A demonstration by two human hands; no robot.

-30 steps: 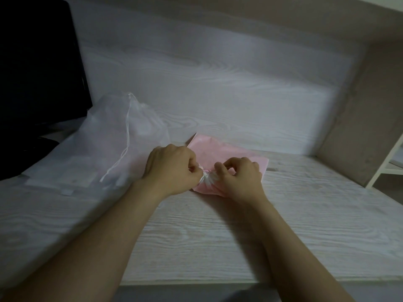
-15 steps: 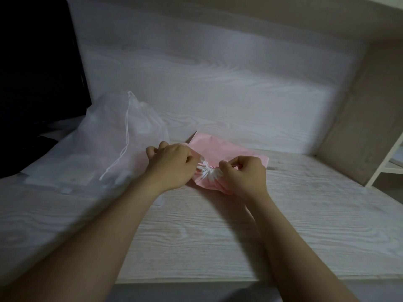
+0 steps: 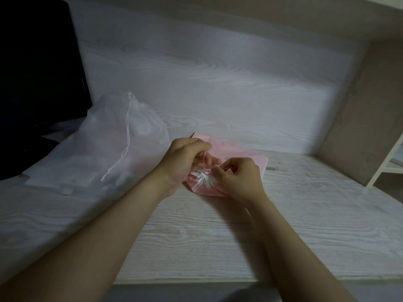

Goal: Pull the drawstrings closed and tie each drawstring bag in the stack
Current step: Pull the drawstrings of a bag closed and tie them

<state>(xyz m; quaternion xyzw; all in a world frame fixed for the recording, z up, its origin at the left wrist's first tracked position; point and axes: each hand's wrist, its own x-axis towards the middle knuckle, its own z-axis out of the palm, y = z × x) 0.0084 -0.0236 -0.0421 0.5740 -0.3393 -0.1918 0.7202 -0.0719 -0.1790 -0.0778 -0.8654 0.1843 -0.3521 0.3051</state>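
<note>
Left hand (image 3: 187, 160): grip is pinched on one strand of the thin white drawstring (image 3: 204, 162), led up from the bag mouth. Right hand (image 3: 239, 177): grip is curled and pinched on the other strand, just right of the mouth. Whether a knot has been formed between the two grips cannot be told; the cord is too fine.

The gathered mouth (image 3: 202, 176) of the small pink fabric drawstring bag (image 3: 235, 150) is seen cinched into tight pleats, at the bag's near end, between both hands. The bag body is laid flat on the pale wood-grain surface (image 3: 305, 214), running off far-right.

Progress, as judged: the closing pull on this bag is done; the tie is in hand and not shown complete.

At left, a larger translucent white drawstring bag (image 3: 122, 149) is propped near the back panel (image 3: 218, 94), just beside the left forearm, with flatter pale material beneath. Its top looks gathered and a loose white cord (image 3: 127, 136) is hung down its front; tied or not cannot be told. The count of bags left cannot be read.
</note>
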